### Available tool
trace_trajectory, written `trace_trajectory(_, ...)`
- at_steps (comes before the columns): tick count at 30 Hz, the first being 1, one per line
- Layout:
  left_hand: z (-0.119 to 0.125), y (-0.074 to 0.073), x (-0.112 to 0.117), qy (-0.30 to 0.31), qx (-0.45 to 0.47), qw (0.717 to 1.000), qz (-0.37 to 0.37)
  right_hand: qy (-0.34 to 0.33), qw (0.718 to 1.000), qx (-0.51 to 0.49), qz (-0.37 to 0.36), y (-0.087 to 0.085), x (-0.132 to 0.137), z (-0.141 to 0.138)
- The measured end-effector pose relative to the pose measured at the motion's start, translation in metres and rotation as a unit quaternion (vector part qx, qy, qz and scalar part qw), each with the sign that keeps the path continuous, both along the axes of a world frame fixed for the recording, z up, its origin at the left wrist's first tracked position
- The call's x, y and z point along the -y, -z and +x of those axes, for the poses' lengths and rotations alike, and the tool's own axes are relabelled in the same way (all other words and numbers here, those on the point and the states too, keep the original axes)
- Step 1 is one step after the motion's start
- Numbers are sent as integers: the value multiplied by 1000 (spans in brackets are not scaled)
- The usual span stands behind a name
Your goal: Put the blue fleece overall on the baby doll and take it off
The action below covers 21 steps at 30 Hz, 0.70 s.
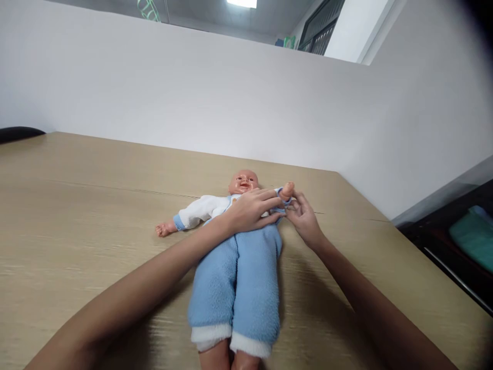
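A baby doll [235,267] lies on its back on the wooden table [77,205], head away from me, in a white top and blue fleece trousers. My left hand [252,209] lies across the doll's chest, with its fingers closed on the sleeve of the doll's raised arm [287,190]. My right hand [304,218] sits just right of that arm, fingers pinched at the blue cuff below the doll's hand. The doll's other arm [169,226] stretches out to the left on the table.
A white partition wall [192,92] stands behind the table. The table's right edge runs diagonally at the right; beyond it is a dark shelf with a teal object [473,236]. A dark chair back [19,133] shows at the far left.
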<state>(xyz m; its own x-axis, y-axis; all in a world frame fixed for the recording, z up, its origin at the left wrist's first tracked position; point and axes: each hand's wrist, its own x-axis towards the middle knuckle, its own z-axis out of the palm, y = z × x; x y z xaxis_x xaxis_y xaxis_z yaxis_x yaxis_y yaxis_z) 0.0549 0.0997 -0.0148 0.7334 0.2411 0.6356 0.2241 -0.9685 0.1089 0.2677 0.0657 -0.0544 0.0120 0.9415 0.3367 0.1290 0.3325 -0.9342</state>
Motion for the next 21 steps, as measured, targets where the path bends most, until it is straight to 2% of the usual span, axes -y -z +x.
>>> trace_trajectory(3, -5, -1, 0, -26, -18, 997, 66, -43, 996, 68, 50, 13, -1, -9)
trace_trajectory(6, -8, -5, 1, -42, 2, 998, 46, -44, 986, 127, 96, 18, 8, -10)
trace_trajectory(8, -7, -8, 2, -31, 45, 998, -11, -38, 985, 137, 99, 17, 15, -10)
trace_trajectory(10, -5, -12, 3, -9, 87, 990, -111, -38, 985, 140, 93, 16, 19, -11)
trace_trajectory(14, 0, -17, -1, -3, 81, 940, -330, -40, 985, 136, 97, 19, 23, -18)
trace_trajectory(17, 0, -14, -7, -19, 53, 919, -389, -18, 994, 73, 85, 23, 22, -24)
trace_trajectory(19, 0, -11, -10, -42, 39, 919, -390, -20, 999, -44, 14, 26, 20, -28)
trace_trajectory(21, -1, -7, -13, -89, 17, 928, -362, -34, 983, -167, -66, 28, 17, -32)
